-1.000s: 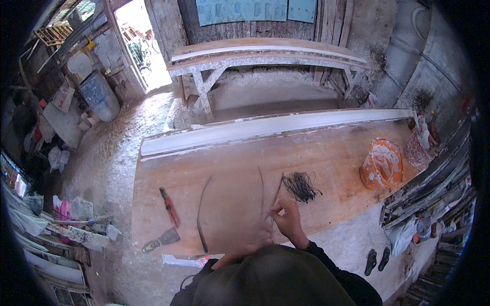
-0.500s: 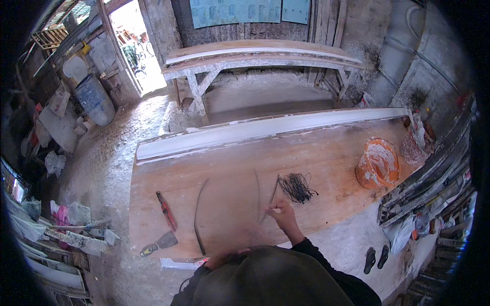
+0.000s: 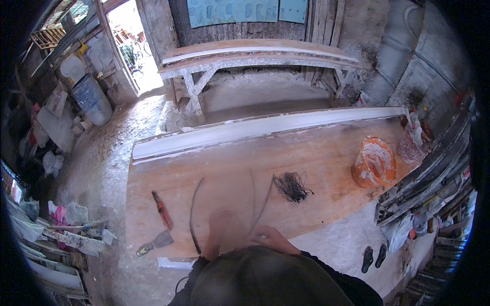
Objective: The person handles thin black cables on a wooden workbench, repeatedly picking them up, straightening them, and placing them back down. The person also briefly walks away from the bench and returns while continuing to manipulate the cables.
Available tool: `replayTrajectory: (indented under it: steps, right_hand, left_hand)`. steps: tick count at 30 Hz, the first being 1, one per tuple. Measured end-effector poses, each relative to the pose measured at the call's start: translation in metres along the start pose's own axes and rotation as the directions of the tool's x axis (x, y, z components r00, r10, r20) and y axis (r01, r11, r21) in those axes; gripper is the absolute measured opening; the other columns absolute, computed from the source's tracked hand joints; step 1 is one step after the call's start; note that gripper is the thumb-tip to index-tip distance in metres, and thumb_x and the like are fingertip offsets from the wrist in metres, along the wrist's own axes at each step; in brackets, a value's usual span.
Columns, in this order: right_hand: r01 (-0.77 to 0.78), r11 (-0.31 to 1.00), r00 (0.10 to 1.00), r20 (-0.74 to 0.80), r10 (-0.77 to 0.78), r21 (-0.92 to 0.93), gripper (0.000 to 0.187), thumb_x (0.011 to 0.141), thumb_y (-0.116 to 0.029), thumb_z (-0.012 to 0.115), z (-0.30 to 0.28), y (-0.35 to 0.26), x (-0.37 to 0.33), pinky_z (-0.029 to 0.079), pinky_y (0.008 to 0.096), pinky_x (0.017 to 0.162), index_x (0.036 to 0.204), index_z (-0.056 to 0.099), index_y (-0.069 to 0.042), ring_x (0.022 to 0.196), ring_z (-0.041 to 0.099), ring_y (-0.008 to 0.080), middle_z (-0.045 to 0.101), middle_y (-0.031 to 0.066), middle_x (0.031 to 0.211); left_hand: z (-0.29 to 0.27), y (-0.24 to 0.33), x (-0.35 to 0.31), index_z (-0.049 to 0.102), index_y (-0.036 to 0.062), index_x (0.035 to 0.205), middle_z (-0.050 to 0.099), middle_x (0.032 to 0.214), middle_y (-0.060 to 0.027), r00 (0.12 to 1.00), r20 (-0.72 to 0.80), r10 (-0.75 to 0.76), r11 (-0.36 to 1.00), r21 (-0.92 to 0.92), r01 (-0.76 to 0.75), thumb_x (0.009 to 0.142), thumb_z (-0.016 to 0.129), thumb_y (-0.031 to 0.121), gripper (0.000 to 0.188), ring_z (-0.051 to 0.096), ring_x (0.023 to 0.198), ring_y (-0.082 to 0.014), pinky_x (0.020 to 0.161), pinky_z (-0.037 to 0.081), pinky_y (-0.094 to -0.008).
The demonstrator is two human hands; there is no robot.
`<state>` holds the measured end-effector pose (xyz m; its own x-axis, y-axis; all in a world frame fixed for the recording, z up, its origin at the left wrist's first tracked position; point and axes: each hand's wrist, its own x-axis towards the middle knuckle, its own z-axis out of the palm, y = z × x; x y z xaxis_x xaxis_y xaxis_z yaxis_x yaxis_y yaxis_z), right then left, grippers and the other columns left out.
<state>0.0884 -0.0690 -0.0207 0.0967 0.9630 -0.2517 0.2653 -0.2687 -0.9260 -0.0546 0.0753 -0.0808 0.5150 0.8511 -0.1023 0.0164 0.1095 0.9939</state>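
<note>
My right hand (image 3: 273,238) is at the near edge of the wooden table, its fingers pinched on the lower end of a thin dark strand (image 3: 266,200), perhaps wire. The strand's upper end reaches a tangled black bundle (image 3: 292,187). Beside it my left hand (image 3: 222,229) is smeared by motion, so its fingers cannot be made out. A second dark strand (image 3: 192,217) lies curved to the left of my hands, and a fainter one (image 3: 253,191) runs between. Farther left are a red hand tool (image 3: 162,210) and a putty knife (image 3: 155,244).
A long white moulded strip (image 3: 265,126) lies along the table's far edge. An orange bucket (image 3: 374,162) smeared with white stands at the right end. Behind is a bench (image 3: 260,62) with another strip. Slippers (image 3: 374,258) lie on the floor at right.
My right hand has moved down and left toward the table's near edge, with the strand in its fingers. My left hand has come into plainer view, still blurred.
</note>
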Motion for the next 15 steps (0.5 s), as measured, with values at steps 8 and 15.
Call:
replayTrajectory:
  steps: [8,15]
  right_hand:
    - [-0.130,0.933,0.905,-0.425,-0.026,-0.335,0.016,0.076,-0.019,0.057,-0.060,0.083,0.005,0.044,0.0336,0.065,0.083,0.061,-0.005,0.074,0.057,0.0266,0.059,0.0131,0.079]
    - [-0.428,0.800,0.643,-0.763,-0.058,-0.421,0.021,0.074,-0.024,0.059,-0.123,0.101,0.026,0.043,0.0428,0.066,0.091,0.059,-0.011,0.077,0.056,0.0302,0.057,0.0110,0.089]
  left_hand:
    - [0.024,-0.014,0.005,0.060,0.0036,0.093,0.059,0.086,-0.0085,0.908,0.397,-0.131,0.903,0.426,-0.056,0.077,0.059,0.018,0.021,0.056,0.075,-0.0191,0.068,0.045,-0.0303]
    - [0.044,-0.068,0.002,0.058,0.0061,0.097,0.055,0.089,-0.0145,0.836,0.547,0.028,0.499,0.717,-0.486,0.069,0.062,0.020,0.032,0.052,0.084,-0.0328,0.074,0.043,-0.0399]
